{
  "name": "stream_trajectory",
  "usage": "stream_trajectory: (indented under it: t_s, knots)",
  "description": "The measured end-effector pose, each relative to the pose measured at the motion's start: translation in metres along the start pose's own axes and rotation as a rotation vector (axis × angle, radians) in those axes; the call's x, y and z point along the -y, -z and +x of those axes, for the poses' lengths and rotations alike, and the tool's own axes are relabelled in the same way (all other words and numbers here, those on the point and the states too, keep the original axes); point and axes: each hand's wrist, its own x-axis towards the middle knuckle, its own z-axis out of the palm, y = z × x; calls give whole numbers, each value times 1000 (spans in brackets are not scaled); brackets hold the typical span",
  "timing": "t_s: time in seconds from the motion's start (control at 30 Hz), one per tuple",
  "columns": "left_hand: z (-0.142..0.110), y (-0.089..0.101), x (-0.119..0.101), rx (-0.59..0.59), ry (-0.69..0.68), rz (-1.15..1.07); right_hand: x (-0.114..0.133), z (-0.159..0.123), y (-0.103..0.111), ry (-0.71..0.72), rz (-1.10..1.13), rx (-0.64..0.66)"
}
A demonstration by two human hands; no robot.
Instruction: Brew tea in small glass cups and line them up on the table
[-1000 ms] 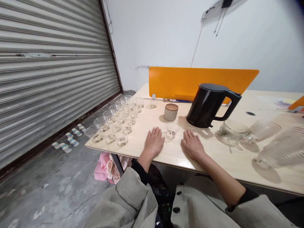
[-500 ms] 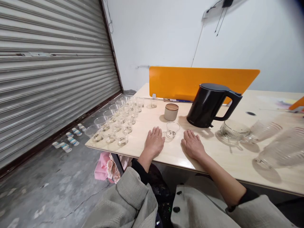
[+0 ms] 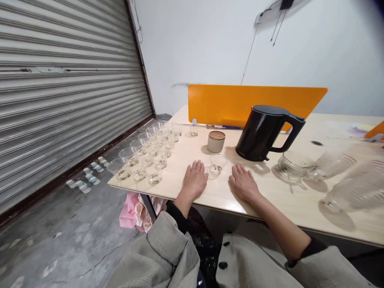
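Observation:
My left hand [image 3: 195, 180] lies flat on the light wooden table [image 3: 177, 184], fingers stretched out and holding nothing. My right hand [image 3: 243, 183] rests palm down on the same surface, also without anything in it. Between the two stands a clear plastic cup [image 3: 216, 165] with a little dark matter at its bottom. Behind that cup is a grey canister [image 3: 216, 143] with a wooden lid. A black electric kettle [image 3: 258, 136] stands behind my right hand, its handle to the right. To the right sits a ribbed glass cup [image 3: 295, 164] on a saucer.
Rows of clear cups [image 3: 154, 178] with dark bits inside fill the table's left end. Stacks of clear cups [image 3: 357, 188] lie at the right. An orange divider [image 3: 234, 106] runs along the back. Small white bottles [image 3: 82, 186] and pink cloth [image 3: 129, 210] are on the floor.

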Motion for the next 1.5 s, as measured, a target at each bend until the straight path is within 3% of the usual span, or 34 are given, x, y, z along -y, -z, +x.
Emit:
stream_trajectory:
  t_s: [0.93, 1.17, 1.27, 1.33, 1.5]
  knots:
    - [1, -1, 0, 6, -5, -5, -1, 0, -2, 8, 22, -16]
    - [-6, 3, 1, -3, 1, -59, -25, 1, -4, 35, 241, -139]
    - [-19, 8, 6, 3, -16, -92, -34, 5, 12, 25, 362, -291]
    - [-29, 10, 9, 2, -23, -101, -32, 12, 33, 40, 396, -371]
    - [-43, 9, 11, -49, -49, -133, 0, 61, 104, 133, 319, -360]
